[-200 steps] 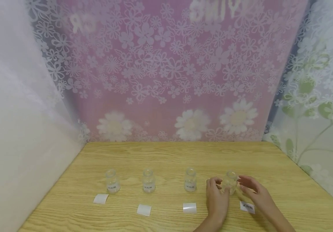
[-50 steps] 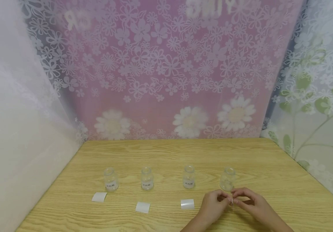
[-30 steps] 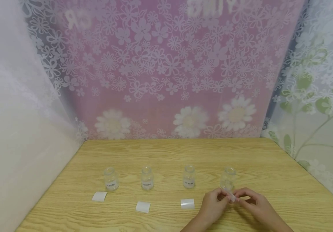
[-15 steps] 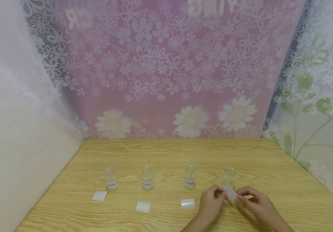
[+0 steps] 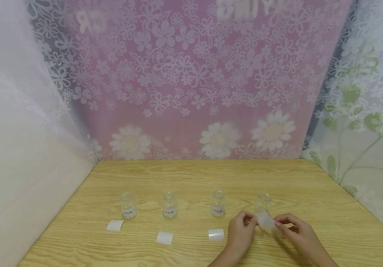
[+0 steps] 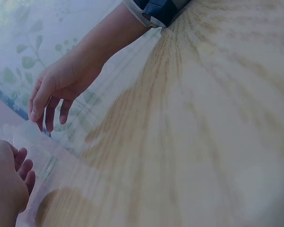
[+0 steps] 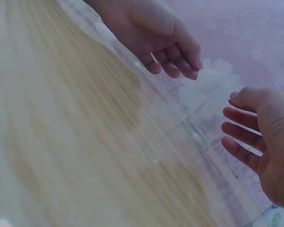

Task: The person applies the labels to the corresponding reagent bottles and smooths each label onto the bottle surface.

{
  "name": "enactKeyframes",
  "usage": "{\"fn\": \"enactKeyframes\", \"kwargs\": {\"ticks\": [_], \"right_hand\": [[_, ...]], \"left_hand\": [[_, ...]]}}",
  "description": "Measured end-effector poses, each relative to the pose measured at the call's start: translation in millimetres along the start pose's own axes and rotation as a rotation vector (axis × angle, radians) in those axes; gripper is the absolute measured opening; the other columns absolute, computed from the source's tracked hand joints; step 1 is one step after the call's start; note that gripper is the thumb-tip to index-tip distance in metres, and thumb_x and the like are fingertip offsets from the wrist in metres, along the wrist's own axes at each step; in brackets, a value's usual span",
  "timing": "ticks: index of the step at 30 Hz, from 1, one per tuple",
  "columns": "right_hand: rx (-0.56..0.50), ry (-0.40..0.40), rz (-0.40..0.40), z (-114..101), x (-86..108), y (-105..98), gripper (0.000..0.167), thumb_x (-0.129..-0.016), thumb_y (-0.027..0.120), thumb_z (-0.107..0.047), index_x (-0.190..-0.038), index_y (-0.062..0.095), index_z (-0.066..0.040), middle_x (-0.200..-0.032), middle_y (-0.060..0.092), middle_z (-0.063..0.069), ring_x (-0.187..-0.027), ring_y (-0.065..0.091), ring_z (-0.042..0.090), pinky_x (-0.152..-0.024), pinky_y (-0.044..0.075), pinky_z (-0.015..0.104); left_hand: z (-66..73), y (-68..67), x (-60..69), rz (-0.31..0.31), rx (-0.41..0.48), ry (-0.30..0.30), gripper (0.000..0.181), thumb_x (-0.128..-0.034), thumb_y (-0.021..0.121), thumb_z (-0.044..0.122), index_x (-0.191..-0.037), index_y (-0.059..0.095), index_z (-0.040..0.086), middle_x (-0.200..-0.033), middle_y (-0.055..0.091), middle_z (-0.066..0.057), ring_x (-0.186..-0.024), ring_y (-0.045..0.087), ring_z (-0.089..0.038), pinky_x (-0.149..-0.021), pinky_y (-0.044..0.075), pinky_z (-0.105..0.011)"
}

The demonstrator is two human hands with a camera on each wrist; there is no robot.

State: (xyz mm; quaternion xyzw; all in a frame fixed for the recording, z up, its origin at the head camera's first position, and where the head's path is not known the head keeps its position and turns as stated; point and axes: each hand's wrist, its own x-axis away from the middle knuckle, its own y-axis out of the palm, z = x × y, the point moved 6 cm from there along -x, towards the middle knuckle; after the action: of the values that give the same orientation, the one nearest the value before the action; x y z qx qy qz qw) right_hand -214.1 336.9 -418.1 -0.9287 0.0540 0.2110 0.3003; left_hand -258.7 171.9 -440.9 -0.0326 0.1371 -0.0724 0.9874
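A thin whitish label (image 5: 266, 220) is stretched between my two hands, in front of the rightmost clear glass bottle (image 5: 263, 202), which shows no label on the part in sight. My left hand (image 5: 241, 230) pinches the label's left edge between thumb and fingers. On the other side, my right hand (image 5: 299, 234) pinches its right corner with thumb and index finger. In the right wrist view the label (image 7: 210, 81) looks pale and partly see-through between the fingertips; no print can be made out.
Three glass bottles (image 5: 217, 203) with printed labels stand in a row to the left. Three white paper pieces (image 5: 216, 234) lie in front of them on the wooden table (image 5: 191, 178). Fabric with flower prints (image 5: 191, 74) encloses the back and sides.
Seconds ago the printed label lay on the table while both hands were around the rightmost bottle. Since then the label was lifted, and the hands have drawn slightly apart, spreading it open.
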Motion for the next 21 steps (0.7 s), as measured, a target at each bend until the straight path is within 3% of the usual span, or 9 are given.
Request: {"fn": "enactKeyframes", "kwargs": {"ticks": [11,15,21], "right_hand": [[0.025,0.105,0.038,3,1.5,-5,0.011,-0.092,0.056,-0.010,-0.100,0.062,-0.004,-0.092,0.061,0.002,-0.070,0.061,0.015,-0.059,0.052,0.028],[0.039,0.137,0.063,5,0.5,-7,0.012,-0.092,0.057,-0.012,-0.100,0.063,-0.005,-0.091,0.061,0.003,-0.068,0.061,0.015,-0.057,0.051,0.027],[0.047,0.178,0.086,10,-0.9,-10,0.016,-0.093,0.057,-0.016,-0.100,0.063,-0.004,-0.091,0.060,0.006,-0.067,0.061,0.015,-0.058,0.051,0.028]], "left_hand": [[-3.0,-3.3,-1.2,0.020,0.032,-0.031,0.005,-0.0887,0.061,0.014,-0.084,0.060,0.012,-0.070,0.061,0.010,-0.060,0.053,-0.002,-0.053,0.043,-0.017],[-2.8,-4.5,-1.0,0.024,0.054,-0.022,0.005,-0.0900,0.059,0.014,-0.086,0.059,0.011,-0.071,0.061,0.009,-0.059,0.055,-0.006,-0.051,0.043,-0.016],[-2.0,-7.5,-1.4,0.079,0.069,0.004,0.005,-0.0890,0.060,0.012,-0.084,0.059,0.011,-0.069,0.061,0.010,-0.056,0.055,-0.008,-0.048,0.042,-0.017]]}}
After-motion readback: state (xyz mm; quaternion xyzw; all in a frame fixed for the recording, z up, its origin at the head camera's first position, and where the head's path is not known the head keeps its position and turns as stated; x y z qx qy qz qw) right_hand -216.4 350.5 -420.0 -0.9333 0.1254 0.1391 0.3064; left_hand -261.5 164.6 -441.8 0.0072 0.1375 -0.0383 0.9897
